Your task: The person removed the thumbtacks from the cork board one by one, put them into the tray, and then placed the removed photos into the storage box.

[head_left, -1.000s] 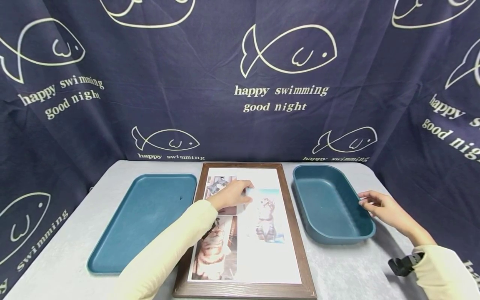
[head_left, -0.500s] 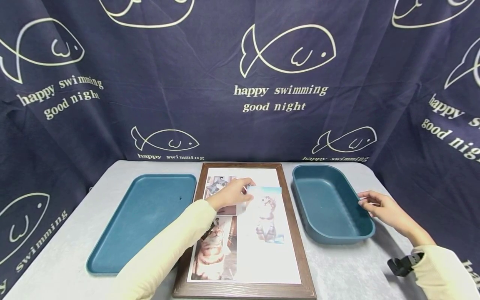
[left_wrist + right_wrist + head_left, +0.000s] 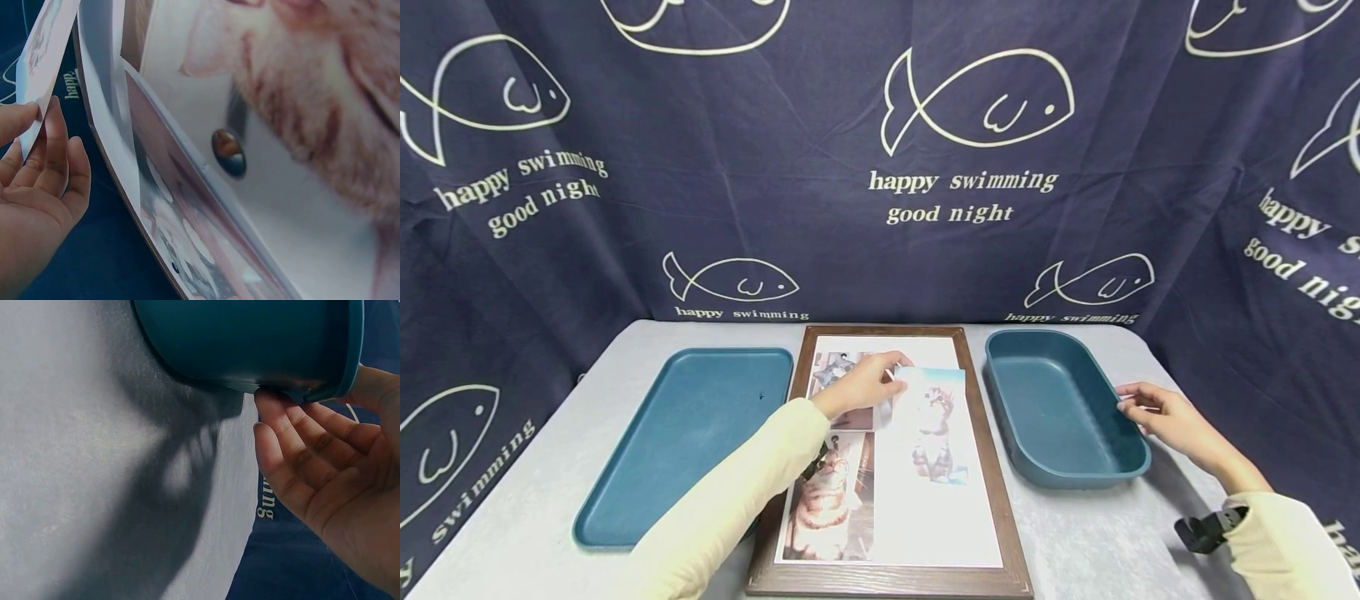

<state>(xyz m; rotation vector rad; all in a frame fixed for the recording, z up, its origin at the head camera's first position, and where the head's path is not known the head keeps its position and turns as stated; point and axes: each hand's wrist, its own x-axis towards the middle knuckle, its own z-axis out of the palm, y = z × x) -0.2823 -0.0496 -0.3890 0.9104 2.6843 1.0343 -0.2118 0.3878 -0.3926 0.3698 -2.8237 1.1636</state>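
Observation:
My left hand point(image 3: 859, 392) pinches a cat photo point(image 3: 934, 425) by its upper left corner, over the right half of a white board point(image 3: 936, 533) in a brown wooden frame point(image 3: 891, 579). In the left wrist view, thumb and fingers hold the photo point(image 3: 47, 53) at its edge, away from the board. Two other cat photos, an upper one point(image 3: 833, 371) partly hidden by the hand and a lower one point(image 3: 822, 521), lie along the board's left side. A shiny round pin point(image 3: 229, 153) sits on the lower photo. My right hand point(image 3: 1172, 423) holds the right rim of a deep blue bin point(image 3: 1052, 408), thumb inside and fingers outside.
A shallow blue tray point(image 3: 688, 442) lies left of the frame on the grey table point(image 3: 1082, 542). Dark blue fish-print curtain point(image 3: 970, 275) stands behind the table and along both sides.
My left hand has shifted slightly up and to the right. The photo's top edge has risen with it. My right hand and the bin stay where they were.

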